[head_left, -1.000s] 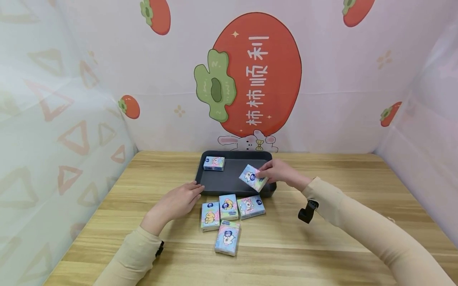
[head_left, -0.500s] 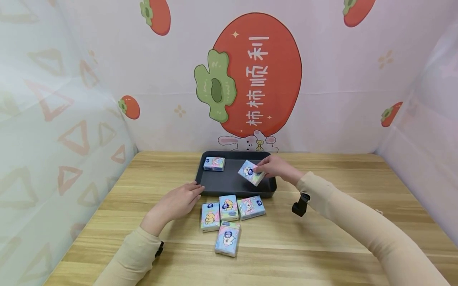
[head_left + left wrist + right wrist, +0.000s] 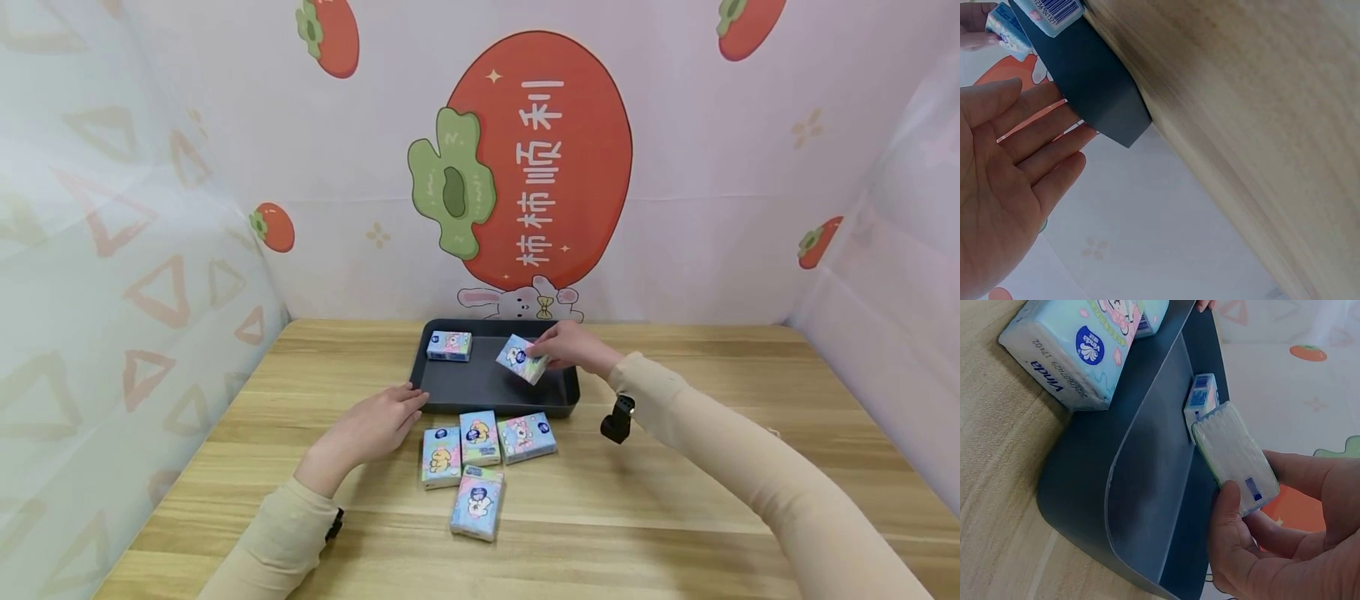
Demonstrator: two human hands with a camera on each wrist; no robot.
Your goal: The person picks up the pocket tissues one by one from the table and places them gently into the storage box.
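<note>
Head view: right hand (image 3: 576,346) pinches a tissue pack (image 3: 516,355) between thumb and fingers, tilted, over the dark tray (image 3: 472,388). Left hand (image 3: 377,423): fingers extended, fingertips touching the tray's near-left corner. Second pack (image 3: 449,346) lies inside, far-left; four other packs (image 3: 478,438) on the wooden table (image 3: 615,533), nearside.

My left arm (image 3: 240,575) slants in from lower left, in a long cream fabric sleeve (image 3: 288,521), to the bare left grip (image 3: 378,419): palm (image 3: 997,194) facing the left wrist view, fingers (image 3: 1057,151) nearly straight. My right arm (image 3: 765,475), sleeved alike, reaches farther forward than the left, the bare right grip (image 3: 576,346) pinching with thumb (image 3: 1227,506) opposite bent fingers (image 3: 1300,472).
</note>
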